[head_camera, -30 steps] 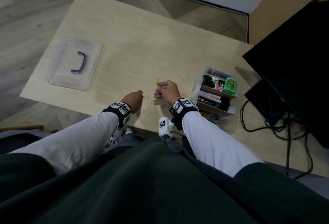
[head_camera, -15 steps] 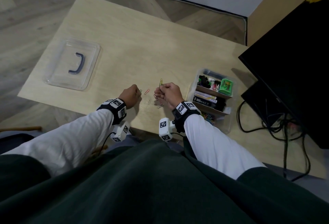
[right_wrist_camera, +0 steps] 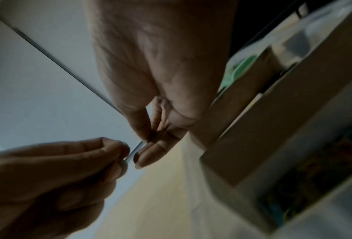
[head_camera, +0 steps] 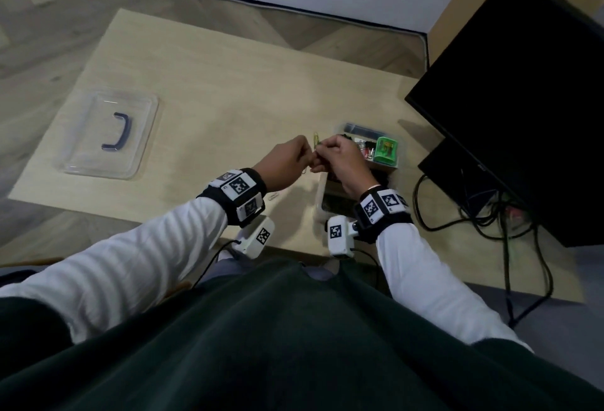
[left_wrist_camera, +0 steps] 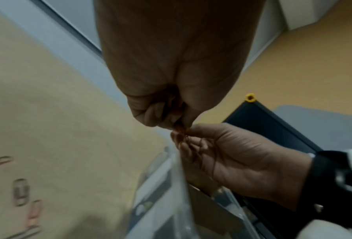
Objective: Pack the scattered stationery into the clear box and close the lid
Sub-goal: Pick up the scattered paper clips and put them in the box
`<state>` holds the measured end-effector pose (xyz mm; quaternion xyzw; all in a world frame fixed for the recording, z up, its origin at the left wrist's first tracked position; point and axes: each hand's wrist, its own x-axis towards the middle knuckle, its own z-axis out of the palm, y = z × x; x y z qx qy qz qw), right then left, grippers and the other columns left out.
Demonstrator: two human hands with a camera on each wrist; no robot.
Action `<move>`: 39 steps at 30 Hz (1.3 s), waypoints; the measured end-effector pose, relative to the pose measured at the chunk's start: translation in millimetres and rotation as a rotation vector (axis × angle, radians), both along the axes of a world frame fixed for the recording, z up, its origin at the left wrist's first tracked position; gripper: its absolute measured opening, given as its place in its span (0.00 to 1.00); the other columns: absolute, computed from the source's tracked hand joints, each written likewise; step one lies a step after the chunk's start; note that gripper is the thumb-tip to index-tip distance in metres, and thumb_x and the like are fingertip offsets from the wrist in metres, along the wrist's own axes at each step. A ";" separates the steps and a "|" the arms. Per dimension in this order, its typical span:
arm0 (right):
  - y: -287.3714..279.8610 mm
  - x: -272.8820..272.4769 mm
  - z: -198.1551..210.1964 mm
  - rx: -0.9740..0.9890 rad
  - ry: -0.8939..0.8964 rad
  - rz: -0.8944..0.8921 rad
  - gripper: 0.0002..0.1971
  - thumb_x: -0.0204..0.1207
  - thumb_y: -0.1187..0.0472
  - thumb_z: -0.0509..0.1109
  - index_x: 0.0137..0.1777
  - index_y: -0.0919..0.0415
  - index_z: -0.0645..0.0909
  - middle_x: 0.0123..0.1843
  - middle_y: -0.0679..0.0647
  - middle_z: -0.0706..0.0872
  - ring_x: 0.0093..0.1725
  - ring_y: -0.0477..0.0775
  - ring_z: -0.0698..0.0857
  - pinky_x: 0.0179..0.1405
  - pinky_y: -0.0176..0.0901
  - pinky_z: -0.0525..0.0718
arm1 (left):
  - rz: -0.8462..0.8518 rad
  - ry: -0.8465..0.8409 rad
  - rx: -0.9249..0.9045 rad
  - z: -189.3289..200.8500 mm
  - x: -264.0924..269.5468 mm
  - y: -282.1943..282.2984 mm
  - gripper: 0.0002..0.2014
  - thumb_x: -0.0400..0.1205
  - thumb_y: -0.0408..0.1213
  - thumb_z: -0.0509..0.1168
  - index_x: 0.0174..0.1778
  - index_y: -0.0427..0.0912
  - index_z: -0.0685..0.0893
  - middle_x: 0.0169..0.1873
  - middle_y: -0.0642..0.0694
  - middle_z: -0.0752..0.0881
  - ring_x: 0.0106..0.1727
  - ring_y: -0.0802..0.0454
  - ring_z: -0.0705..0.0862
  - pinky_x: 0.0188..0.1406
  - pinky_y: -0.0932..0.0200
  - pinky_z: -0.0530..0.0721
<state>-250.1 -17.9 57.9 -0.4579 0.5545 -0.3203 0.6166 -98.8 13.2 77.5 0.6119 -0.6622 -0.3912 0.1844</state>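
Note:
Both hands meet in the air just left of the clear box (head_camera: 351, 128), which holds a green item (head_camera: 387, 149) and other stationery. My right hand (head_camera: 322, 154) pinches several paper clips; a yellow-green one (head_camera: 316, 139) sticks up from its fingers. My left hand (head_camera: 305, 157) pinches one paper clip (right_wrist_camera: 134, 151) and holds it against the right fingertips (left_wrist_camera: 181, 142). The left wrist view shows that clip as reddish (left_wrist_camera: 179, 128). Loose clips (left_wrist_camera: 21, 192) still lie on the table, one near my left wrist (head_camera: 274, 196). The clear lid (head_camera: 81, 149) with its dark handle (head_camera: 119, 131) lies flat at the far left.
A black monitor (head_camera: 523, 100) stands to the right of the box, with tangled cables (head_camera: 483, 221) at its base. The wooden table (head_camera: 228, 84) ends close to my body, and floor shows beyond its far edge.
Both hands have risen off the table and moved right toward the box. The left hand has lifted a clip and brought it to the right hand's fingers.

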 end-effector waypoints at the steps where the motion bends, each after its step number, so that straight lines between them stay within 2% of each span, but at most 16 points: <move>1: 1.9 -13.3 1.8 -0.021 0.028 0.003 0.04 0.84 0.72 0.65 0.47 0.66 0.76 0.35 0.63 0.86 0.27 0.51 0.85 0.30 0.40 0.87 | -0.049 -0.008 -0.007 3.2 -11.2 1.2 0.09 0.87 0.40 0.58 0.51 0.37 0.76 0.41 0.43 0.85 0.39 0.45 0.80 0.31 0.57 0.71; 3: 6.8 -40.6 5.3 -0.047 0.092 0.013 0.04 0.84 0.72 0.64 0.48 0.66 0.76 0.35 0.62 0.86 0.27 0.49 0.86 0.30 0.39 0.87 | -0.155 -0.029 -0.021 5.9 -32.2 3.6 0.07 0.87 0.38 0.57 0.50 0.38 0.74 0.43 0.41 0.85 0.41 0.43 0.81 0.35 0.54 0.72; 5: 13.5 -67.4 8.4 -0.055 0.167 0.044 0.01 0.84 0.72 0.64 0.50 0.68 0.75 0.37 0.64 0.87 0.29 0.50 0.88 0.31 0.40 0.87 | -0.247 -0.051 -0.048 8.5 -51.4 6.9 0.06 0.86 0.35 0.57 0.54 0.37 0.75 0.46 0.40 0.85 0.44 0.41 0.82 0.38 0.54 0.73; 8: 23.7 -103.3 9.7 -0.058 0.334 0.107 0.03 0.83 0.70 0.67 0.48 0.65 0.78 0.35 0.63 0.89 0.31 0.54 0.89 0.35 0.47 0.88 | -0.342 -0.075 -0.086 12.7 -73.9 11.5 0.15 0.83 0.27 0.57 0.66 0.39 0.77 0.43 0.43 0.83 0.42 0.44 0.80 0.38 0.56 0.71; 9: 25.8 -113.4 8.5 -0.063 0.398 0.128 0.03 0.82 0.69 0.68 0.47 0.64 0.79 0.34 0.62 0.89 0.31 0.55 0.89 0.36 0.50 0.89 | -0.374 -0.101 -0.098 12.0 -79.1 12.1 0.17 0.82 0.26 0.57 0.66 0.40 0.77 0.42 0.42 0.83 0.41 0.44 0.79 0.38 0.56 0.70; 12: 30.9 -132.0 9.3 -0.105 0.606 0.209 0.03 0.80 0.64 0.71 0.45 0.59 0.83 0.35 0.57 0.91 0.36 0.55 0.91 0.45 0.57 0.91 | -0.467 -0.244 -0.101 5.3 -88.3 11.1 0.04 0.81 0.29 0.60 0.47 0.40 0.79 0.45 0.38 0.83 0.47 0.38 0.82 0.40 0.56 0.71; 13: 31.5 -134.8 10.3 -0.131 0.674 0.244 0.03 0.79 0.63 0.72 0.43 0.56 0.84 0.37 0.54 0.91 0.38 0.54 0.91 0.48 0.58 0.91 | -0.489 -0.292 -0.094 3.0 -90.0 10.0 0.03 0.82 0.30 0.61 0.46 0.39 0.79 0.46 0.37 0.84 0.48 0.37 0.82 0.41 0.56 0.72; 15: 34.2 -135.6 16.0 -0.161 0.764 0.326 0.04 0.78 0.64 0.73 0.43 0.55 0.86 0.41 0.51 0.90 0.42 0.53 0.90 0.50 0.56 0.90 | -0.526 -0.354 -0.080 1.0 -93.1 8.6 0.06 0.83 0.31 0.61 0.50 0.36 0.83 0.48 0.36 0.85 0.50 0.38 0.83 0.41 0.56 0.72; 18: 37.1 -134.7 22.9 -0.188 0.823 0.443 0.05 0.77 0.66 0.74 0.47 0.57 0.89 0.42 0.48 0.88 0.44 0.50 0.88 0.54 0.54 0.89 | -0.536 -0.384 -0.076 1.2 -95.8 5.4 0.09 0.83 0.30 0.60 0.53 0.38 0.85 0.50 0.37 0.86 0.51 0.38 0.84 0.44 0.54 0.77; 20: 37.9 -133.8 26.1 -0.214 0.861 0.485 0.06 0.77 0.64 0.75 0.50 0.55 0.90 0.45 0.48 0.88 0.46 0.49 0.87 0.55 0.51 0.87 | -0.509 -0.378 -0.101 1.7 -96.5 3.1 0.09 0.83 0.31 0.61 0.53 0.40 0.85 0.49 0.39 0.87 0.49 0.39 0.84 0.43 0.53 0.78; 23: 34.4 -130.7 30.2 -0.269 0.893 0.420 0.06 0.78 0.61 0.74 0.53 0.53 0.90 0.49 0.50 0.90 0.48 0.50 0.86 0.53 0.47 0.85 | -0.403 -0.331 -0.160 1.4 -89.3 -1.7 0.08 0.83 0.35 0.62 0.55 0.42 0.84 0.46 0.42 0.87 0.45 0.42 0.84 0.40 0.55 0.77; 26: 28.5 -120.1 34.9 -0.283 0.831 0.342 0.05 0.80 0.59 0.73 0.53 0.53 0.88 0.49 0.49 0.90 0.47 0.48 0.86 0.49 0.43 0.84 | -0.245 -0.309 -0.193 -2.7 -70.0 -8.4 0.07 0.85 0.37 0.60 0.50 0.41 0.82 0.42 0.40 0.86 0.43 0.39 0.83 0.36 0.53 0.76; 31: 14.6 -75.1 36.9 -0.309 0.739 0.395 0.05 0.80 0.61 0.72 0.54 0.53 0.86 0.50 0.49 0.89 0.46 0.46 0.86 0.49 0.43 0.85 | -0.050 -0.322 -0.168 -20.0 -24.6 -21.5 0.07 0.85 0.39 0.60 0.50 0.43 0.82 0.46 0.40 0.88 0.46 0.38 0.84 0.43 0.48 0.84; 34: 8.6 -35.0 37.4 -0.378 0.759 0.486 0.05 0.79 0.61 0.72 0.52 0.55 0.87 0.48 0.50 0.89 0.44 0.47 0.85 0.45 0.42 0.82 | 0.050 -0.373 -0.104 -33.6 6.8 -26.5 0.06 0.83 0.37 0.60 0.49 0.43 0.82 0.47 0.39 0.87 0.48 0.36 0.84 0.45 0.47 0.83; 39: 3.3 31.1 22.6 -0.399 0.805 0.621 0.05 0.78 0.64 0.70 0.50 0.57 0.86 0.50 0.54 0.89 0.50 0.56 0.86 0.50 0.47 0.83 | 0.128 -0.496 0.058 -64.3 58.4 -22.6 0.09 0.83 0.36 0.60 0.57 0.41 0.80 0.56 0.36 0.82 0.55 0.35 0.81 0.51 0.47 0.79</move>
